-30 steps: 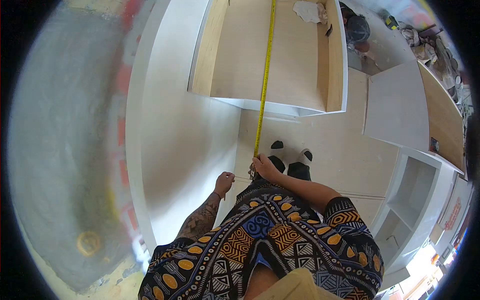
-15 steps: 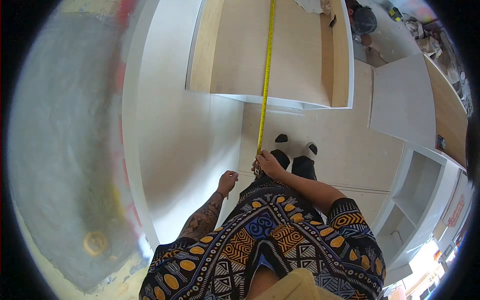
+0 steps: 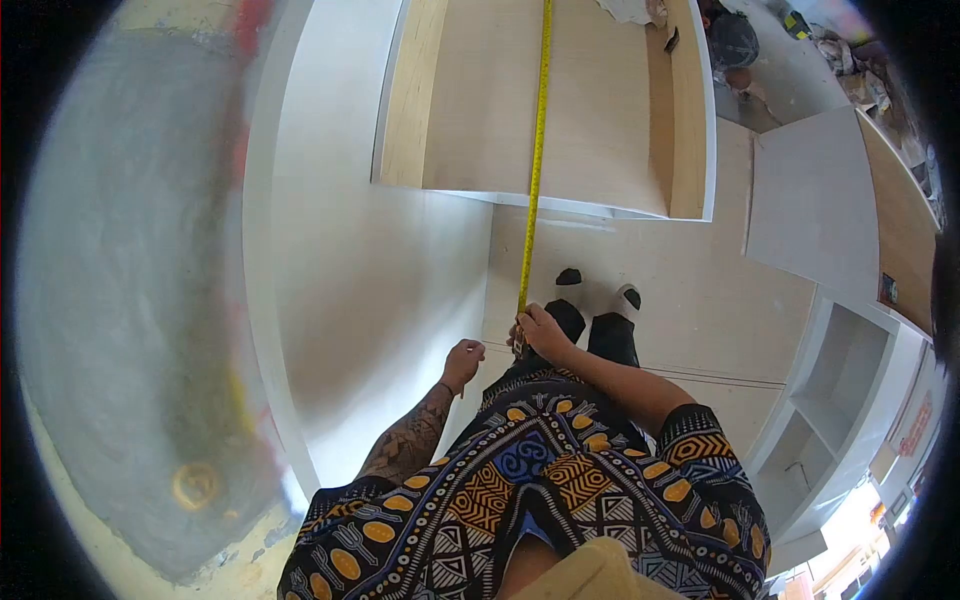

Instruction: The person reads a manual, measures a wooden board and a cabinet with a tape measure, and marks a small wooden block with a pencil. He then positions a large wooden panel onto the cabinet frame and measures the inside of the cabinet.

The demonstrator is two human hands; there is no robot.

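My right hand [image 3: 545, 334] is closed around the case of a tape measure [image 3: 518, 346], held in front of my waist. From it the yellow tape blade [image 3: 537, 150] stretches straight away from me, over the near edge of an open wooden cabinet box [image 3: 550, 110] and across its inside. The far end of the blade is out of view. My left hand [image 3: 463, 366] hangs by the white panel on the left, its fingers curled. Something thin and pale seems to poke out of it, too small to name.
A tall white panel [image 3: 350, 270] runs along my left, with a grey surface [image 3: 130, 250] beyond it. White shelving [image 3: 822, 400] and another cabinet piece [image 3: 815, 200] stand to the right. A small black object [image 3: 672, 40] lies by the box's right side. My shoes [image 3: 568, 277] are on the beige floor.
Almost nothing differs. The view has shifted slightly, and both hands keep nearly the same places, with the tape still drawn out.
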